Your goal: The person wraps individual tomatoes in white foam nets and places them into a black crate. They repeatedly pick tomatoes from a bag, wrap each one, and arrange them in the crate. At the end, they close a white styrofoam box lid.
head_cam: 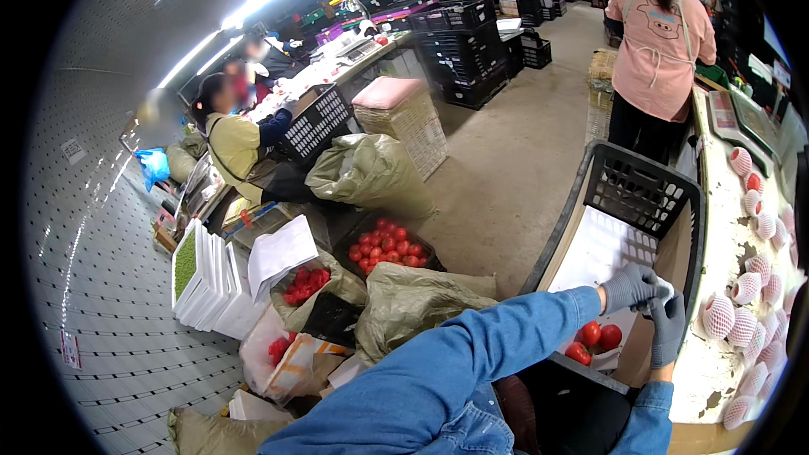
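Over the black plastic crate (695,215), my left hand (632,287) and my right hand (667,328), both in grey gloves, meet at a small white piece (663,291). Fingers of both hands close on it; its exact kind is partly hidden. Below them, several red tomatoes (591,333) lie in the near end of the crate. White paper (572,262) and brown cardboard (677,237) line the crate. To the right, rows of fruit in white foam nets (718,316) sit on a worn worktable (692,385).
A scale (736,123) stands on the worktable beyond the netted fruit. A person in a pink top (663,44) stands past the crate. At left are a crate of tomatoes (385,246), woven sacks (411,303), stacked white trays (208,284) and a seated person in yellow (234,145).
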A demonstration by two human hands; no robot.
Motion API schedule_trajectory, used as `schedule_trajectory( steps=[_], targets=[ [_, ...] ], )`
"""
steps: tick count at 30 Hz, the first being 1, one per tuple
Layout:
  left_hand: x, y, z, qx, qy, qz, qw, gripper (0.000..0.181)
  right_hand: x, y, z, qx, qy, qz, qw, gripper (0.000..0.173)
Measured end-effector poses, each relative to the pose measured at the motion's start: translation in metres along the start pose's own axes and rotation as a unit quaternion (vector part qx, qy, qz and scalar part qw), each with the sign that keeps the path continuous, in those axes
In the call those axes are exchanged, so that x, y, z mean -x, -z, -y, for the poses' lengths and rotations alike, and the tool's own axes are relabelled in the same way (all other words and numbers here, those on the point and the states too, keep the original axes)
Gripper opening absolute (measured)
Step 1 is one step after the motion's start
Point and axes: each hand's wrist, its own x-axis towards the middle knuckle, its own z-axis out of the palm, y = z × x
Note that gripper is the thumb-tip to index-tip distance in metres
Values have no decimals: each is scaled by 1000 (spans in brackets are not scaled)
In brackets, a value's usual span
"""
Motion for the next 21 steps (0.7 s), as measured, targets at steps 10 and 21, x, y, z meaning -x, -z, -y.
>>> schedule_trajectory(
  steps=[10,21],
  targets=[
    [-15,6,36,-297,-204,17,933,27,12,-15,38,150,276,-10,949,32],
    [-12,5,22,178,3,-80,981,5,5,-10,20,189,181,24,965,32]
  ],
)
